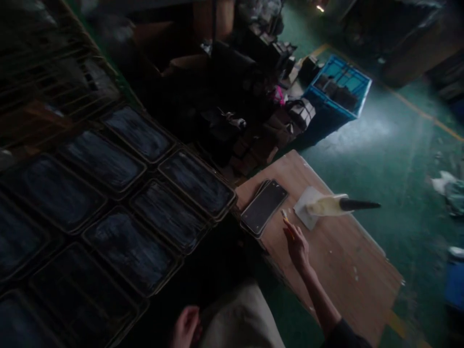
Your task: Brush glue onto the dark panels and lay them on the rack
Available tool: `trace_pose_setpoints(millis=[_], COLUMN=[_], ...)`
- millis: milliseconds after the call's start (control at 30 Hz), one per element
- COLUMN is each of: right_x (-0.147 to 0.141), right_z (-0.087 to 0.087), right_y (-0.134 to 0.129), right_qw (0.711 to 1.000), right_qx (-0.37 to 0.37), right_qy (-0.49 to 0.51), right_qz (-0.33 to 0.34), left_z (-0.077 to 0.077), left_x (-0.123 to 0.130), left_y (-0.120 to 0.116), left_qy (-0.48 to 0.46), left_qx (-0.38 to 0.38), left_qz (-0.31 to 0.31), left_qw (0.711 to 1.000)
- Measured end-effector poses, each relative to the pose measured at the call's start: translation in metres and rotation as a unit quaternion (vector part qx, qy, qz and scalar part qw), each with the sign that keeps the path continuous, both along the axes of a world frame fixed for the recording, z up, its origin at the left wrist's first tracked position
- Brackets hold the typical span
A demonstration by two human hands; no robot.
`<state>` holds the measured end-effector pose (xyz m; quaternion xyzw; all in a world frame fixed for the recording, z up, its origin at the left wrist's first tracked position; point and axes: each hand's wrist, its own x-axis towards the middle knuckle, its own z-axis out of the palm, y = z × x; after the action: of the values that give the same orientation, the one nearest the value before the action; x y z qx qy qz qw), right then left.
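Observation:
My right hand (297, 245) reaches over a wooden table (337, 270) and pinches a thin yellowish stick (286, 220), whose tip points at the near corner of a dark phone (264, 207). The phone lies face up on a second one. To the right of the stick, a pale squeeze bottle with a long black nozzle (340, 205) lies on a white sheet (303, 207). My left hand (186, 326) is low by my lap, fingers curled against a dark object that is too dim to make out.
Several dark rectangular trays (137, 133) with tan rims fill the left side in rows. Behind the table are stacked boxes and clutter (253, 145) and a blue crate (339, 89). The green floor (406, 159) lies to the right.

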<state>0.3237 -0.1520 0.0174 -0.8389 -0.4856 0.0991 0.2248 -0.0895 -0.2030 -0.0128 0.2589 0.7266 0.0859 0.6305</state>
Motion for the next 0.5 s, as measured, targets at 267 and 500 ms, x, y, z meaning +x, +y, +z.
trace_pose_setpoints(millis=[267, 500], right_x=[0.097, 0.123], right_z=[-0.032, -0.072], right_y=[0.062, 0.08], right_qw=[0.997, 0.991], right_qx=[0.001, -0.056], right_qy=[-0.067, -0.094], right_qz=[0.027, 0.074], left_z=[-0.076, -0.095], left_x=[0.223, 0.266], left_y=[0.156, 0.184], left_qy=[0.103, 0.196], left_qx=[0.31, 0.284], left_qz=[-0.242, -0.299], left_qw=[0.913, 0.89])
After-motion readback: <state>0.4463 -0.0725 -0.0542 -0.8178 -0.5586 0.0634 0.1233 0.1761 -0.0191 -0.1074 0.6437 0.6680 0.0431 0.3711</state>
